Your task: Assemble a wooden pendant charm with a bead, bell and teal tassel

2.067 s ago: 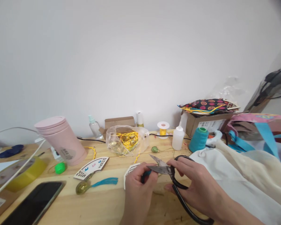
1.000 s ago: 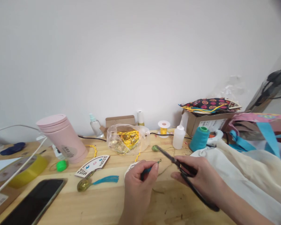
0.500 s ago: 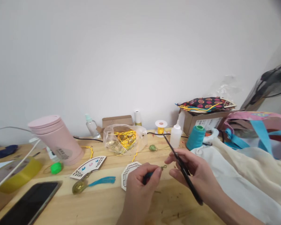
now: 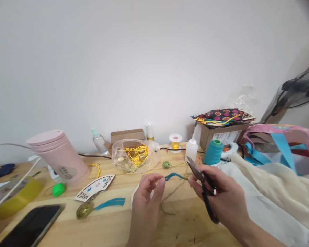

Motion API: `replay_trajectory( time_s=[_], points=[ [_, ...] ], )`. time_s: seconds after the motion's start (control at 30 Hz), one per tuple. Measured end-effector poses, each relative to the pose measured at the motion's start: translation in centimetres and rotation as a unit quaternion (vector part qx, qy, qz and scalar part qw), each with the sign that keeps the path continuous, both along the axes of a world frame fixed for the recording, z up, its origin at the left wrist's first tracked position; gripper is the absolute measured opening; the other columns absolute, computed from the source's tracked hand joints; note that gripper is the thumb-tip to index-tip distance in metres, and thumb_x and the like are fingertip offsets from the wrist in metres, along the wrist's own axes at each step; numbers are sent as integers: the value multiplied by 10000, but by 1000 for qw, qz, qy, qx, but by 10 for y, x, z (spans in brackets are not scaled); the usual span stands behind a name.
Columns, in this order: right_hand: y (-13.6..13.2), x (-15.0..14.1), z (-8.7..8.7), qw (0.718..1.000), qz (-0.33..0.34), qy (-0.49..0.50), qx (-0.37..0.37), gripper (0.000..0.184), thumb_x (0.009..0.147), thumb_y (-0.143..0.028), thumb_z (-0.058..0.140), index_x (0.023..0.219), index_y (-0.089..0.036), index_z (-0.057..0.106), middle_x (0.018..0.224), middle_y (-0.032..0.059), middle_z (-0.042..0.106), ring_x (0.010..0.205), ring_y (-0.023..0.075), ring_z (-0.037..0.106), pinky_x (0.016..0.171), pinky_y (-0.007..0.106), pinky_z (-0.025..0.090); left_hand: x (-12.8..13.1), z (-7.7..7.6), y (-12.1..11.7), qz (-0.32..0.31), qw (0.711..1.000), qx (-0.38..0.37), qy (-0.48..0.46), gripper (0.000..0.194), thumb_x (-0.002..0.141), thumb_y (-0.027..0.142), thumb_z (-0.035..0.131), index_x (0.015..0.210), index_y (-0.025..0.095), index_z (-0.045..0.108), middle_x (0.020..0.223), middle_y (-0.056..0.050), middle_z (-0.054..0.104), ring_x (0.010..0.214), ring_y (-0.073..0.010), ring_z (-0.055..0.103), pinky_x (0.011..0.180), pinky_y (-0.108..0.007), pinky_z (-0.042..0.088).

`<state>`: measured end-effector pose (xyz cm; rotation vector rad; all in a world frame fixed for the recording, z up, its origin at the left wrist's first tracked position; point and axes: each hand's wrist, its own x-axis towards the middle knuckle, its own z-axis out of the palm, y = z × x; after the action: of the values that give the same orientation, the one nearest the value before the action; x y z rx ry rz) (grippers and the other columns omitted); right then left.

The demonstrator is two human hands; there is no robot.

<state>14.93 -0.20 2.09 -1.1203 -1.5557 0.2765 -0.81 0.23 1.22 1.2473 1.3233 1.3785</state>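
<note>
On the left, a white fan-shaped ornament with dark cut-out ends (image 4: 95,188) lies on the pale wooden surface (image 4: 105,230), just behind a round brass-coloured piece with a blue thread tassel (image 4: 109,203). Near the middle, the left hand (image 4: 147,199) has its fingers curled, thumb tip close to forefinger; whether they pinch anything I cannot tell. At their tips starts a slim bundle of blue thread (image 4: 173,174), stretching above the surface to the right hand (image 4: 222,195), whose thumb and forefinger meet at its green end. That hand also grips black-handled metal scissors (image 4: 208,204), blades pointing up and left.
</note>
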Motion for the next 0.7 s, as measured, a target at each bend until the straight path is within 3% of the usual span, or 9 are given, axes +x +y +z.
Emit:
replay_trajectory(
  time_s=[0.07, 0.13, 0.37, 0.43, 0.53, 0.6, 0.7],
  points=[
    [0, 0, -2, 999, -16, -16, 39, 202, 666, -116, 581, 825, -239, 558, 572, -48, 541, 422, 80, 395, 395, 171, 345, 2, 3, -2, -53, 998, -5, 24, 198, 706, 331, 559, 604, 175, 625, 592, 21, 546, 619, -126, 473, 609, -198, 363],
    [-1, -2, -5, 998, -2, -40, 48, 239, 651, -81, 567, 830, -239, 561, 535, -58, 512, 421, 82, 402, 396, 170, 342, 7, 3, -5, -118, 993, -24, 15, 230, 716, 324, 552, 568, 167, 634, 549, 26, 520, 579, -117, 446, 563, -194, 348],
    [-4, -13, -17, 995, 87, -54, 6, 288, 635, -54, 542, 862, -230, 561, 564, -46, 535, 445, 86, 429, 401, 168, 348, 14, -8, -8, -212, 950, -98, -209, 134, 736, 266, 561, 752, 203, 678, 652, 20, 619, 689, -118, 511, 675, -209, 385],
    [-4, -14, -17, 995, 93, -33, -30, 248, 660, -92, 556, 867, -229, 555, 589, -40, 553, 441, 84, 426, 394, 167, 349, 12, -7, -7, -216, 943, -111, -230, 130, 727, 248, 578, 785, 196, 682, 699, 7, 648, 712, -115, 530, 701, -209, 395],
    [-3, -11, -15, 993, 87, 14, -75, 205, 699, -162, 565, 891, -226, 531, 638, -24, 571, 463, 90, 443, 408, 174, 368, 9, -6, -5, -171, 948, -129, -236, 108, 669, 238, 642, 737, 168, 687, 701, -16, 673, 696, -120, 564, 713, -223, 418],
    [-3, -9, -14, 990, 93, 37, -97, 216, 699, -178, 575, 901, -226, 516, 670, -16, 578, 500, 100, 469, 440, 185, 391, 8, -4, -4, -139, 952, -140, -233, 93, 638, 234, 669, 683, 152, 677, 614, -9, 661, 596, -103, 559, 640, -208, 435],
    [-1, -8, -13, 981, 125, 55, -141, 240, 685, -184, 591, 906, -222, 506, 719, -7, 590, 530, 107, 496, 463, 197, 406, 9, -2, -5, -164, 954, -142, -206, 114, 643, 228, 665, 657, 116, 673, 529, 1, 613, 506, -70, 509, 538, -169, 418]
  ],
)
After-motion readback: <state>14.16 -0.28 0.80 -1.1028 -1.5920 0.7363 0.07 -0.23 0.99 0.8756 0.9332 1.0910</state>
